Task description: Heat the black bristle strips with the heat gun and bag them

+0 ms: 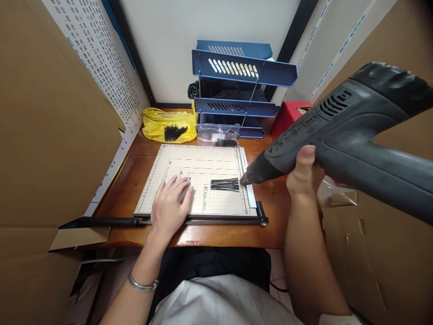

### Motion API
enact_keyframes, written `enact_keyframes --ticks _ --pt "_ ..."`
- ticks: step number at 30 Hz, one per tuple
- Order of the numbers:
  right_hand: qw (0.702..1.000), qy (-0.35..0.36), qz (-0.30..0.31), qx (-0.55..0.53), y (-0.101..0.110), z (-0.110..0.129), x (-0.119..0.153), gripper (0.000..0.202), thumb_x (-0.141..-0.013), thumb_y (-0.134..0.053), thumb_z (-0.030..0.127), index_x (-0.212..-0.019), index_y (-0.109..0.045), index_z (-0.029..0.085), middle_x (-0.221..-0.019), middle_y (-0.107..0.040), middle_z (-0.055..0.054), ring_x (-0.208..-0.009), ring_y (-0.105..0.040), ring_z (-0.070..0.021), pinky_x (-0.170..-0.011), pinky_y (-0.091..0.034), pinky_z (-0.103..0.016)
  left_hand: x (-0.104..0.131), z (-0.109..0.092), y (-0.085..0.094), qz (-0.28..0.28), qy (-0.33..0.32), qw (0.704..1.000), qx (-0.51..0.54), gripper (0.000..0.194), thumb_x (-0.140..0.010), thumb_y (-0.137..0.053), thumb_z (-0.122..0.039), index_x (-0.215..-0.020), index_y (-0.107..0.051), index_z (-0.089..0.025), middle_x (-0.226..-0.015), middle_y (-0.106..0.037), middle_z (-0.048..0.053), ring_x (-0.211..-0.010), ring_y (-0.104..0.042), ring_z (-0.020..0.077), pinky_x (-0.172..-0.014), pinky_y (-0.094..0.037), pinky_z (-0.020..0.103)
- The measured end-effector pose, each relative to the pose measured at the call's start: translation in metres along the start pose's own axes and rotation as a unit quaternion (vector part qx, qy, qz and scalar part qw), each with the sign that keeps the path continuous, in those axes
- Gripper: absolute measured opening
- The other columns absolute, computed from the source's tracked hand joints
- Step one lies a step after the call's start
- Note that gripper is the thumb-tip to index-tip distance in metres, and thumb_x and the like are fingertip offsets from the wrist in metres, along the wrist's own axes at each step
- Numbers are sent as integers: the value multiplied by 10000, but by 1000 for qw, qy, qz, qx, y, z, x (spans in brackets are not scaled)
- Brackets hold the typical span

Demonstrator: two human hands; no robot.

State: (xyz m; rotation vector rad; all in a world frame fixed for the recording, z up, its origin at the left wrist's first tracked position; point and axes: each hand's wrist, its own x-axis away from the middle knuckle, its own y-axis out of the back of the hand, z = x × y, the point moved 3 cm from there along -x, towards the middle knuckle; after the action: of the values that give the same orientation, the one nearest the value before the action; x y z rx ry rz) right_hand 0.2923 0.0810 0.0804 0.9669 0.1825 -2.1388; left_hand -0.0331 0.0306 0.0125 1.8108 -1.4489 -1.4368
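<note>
My right hand [302,174] grips a large dark grey heat gun [304,126] from below; the thumb shows and the other fingers are hidden behind it. Its narrow tip points down-left at the right ends of several thin black strips [224,184]. They lie side by side, fanned slightly, on the cream gridded board of a paper cutter [216,158]. My left hand [172,203] rests palm down on the board, left of the strips, with fingers apart and lightly bent. What is under its palm is hidden. The cutter's blade arm [209,221] lies down along the near edge.
Behind the board lie a yellow plastic bag [152,122] with a bunch of short black pieces [175,132] and a clear bag [216,133] with dark contents. Blue stacked trays [237,106] and a red box [287,115] stand behind. Cardboard [50,135] walls both sides.
</note>
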Motion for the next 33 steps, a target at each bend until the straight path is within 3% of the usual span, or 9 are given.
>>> enact_keyframes --ticks 4,8,12,17,22,29,33 --pt "1000 0 18 -17 0 -4 2 695 -956 -397 736 -1435 -597 274 -1499 -545 -76 -1519 -386 -283 -1324 -144 -556 -1 -13 -2 25 -31 999 -5 332 -1059 -488 -379 -1217 -716 -196 -1335 -729 100 -1369 -594 340 -1178 -406 613" --pt "1000 6 1 -15 -6 -1 -2 703 -919 -476 754 -1408 -622 270 -1485 -568 -73 -1557 -327 -287 -1332 -109 -549 2 -44 -13 118 -146 982 -32 571 -1085 -405 -494 -1518 -510 -136 -1581 -519 113 -1531 -395 331 -1268 -259 624" --pt "1000 -8 3 -3 -1 1 2 744 -909 -437 792 -1388 -640 260 -1462 -590 -86 -1532 -368 -314 -1326 -72 -584 -2 -60 -24 187 -224 955 -46 681 -1089 -301 -585 -1580 -424 -129 -1659 -405 86 -1574 -314 286 -1314 -176 552" --pt "999 -46 -7 9 6 2 6 782 -882 -441 821 -1337 -676 230 -1411 -621 -114 -1512 -386 -355 -1318 -75 -608 -19 -58 -30 208 -224 950 -62 717 -1088 -232 -613 -1572 -443 -127 -1646 -428 100 -1548 -369 279 -1321 -138 527" --pt "999 -20 -32 11 -1 3 -2 750 -896 -447 798 -1339 -670 237 -1369 -638 -102 -1463 -448 -333 -1324 -71 -585 -31 -59 -28 207 -212 953 -60 718 -1096 -201 -595 -1577 -431 -114 -1632 -453 104 -1536 -392 271 -1322 -112 527" --pt "1000 1 13 14 5 -3 10 742 -921 -423 768 -1415 -604 245 -1476 -569 -92 -1522 -373 -320 -1328 -110 -566 -26 -58 -23 203 -216 954 -51 694 -1099 -216 -583 -1559 -463 -126 -1637 -441 109 -1547 -372 280 -1317 -130 533" --pt "999 -13 35 13 -10 1 5 741 -890 -451 788 -1354 -652 247 -1455 -583 -108 -1523 -370 -332 -1313 -183 -575 -28 -55 -20 159 -187 969 -30 566 -1110 -317 -498 -1515 -521 -160 -1577 -534 94 -1505 -436 291 -1312 -138 557"
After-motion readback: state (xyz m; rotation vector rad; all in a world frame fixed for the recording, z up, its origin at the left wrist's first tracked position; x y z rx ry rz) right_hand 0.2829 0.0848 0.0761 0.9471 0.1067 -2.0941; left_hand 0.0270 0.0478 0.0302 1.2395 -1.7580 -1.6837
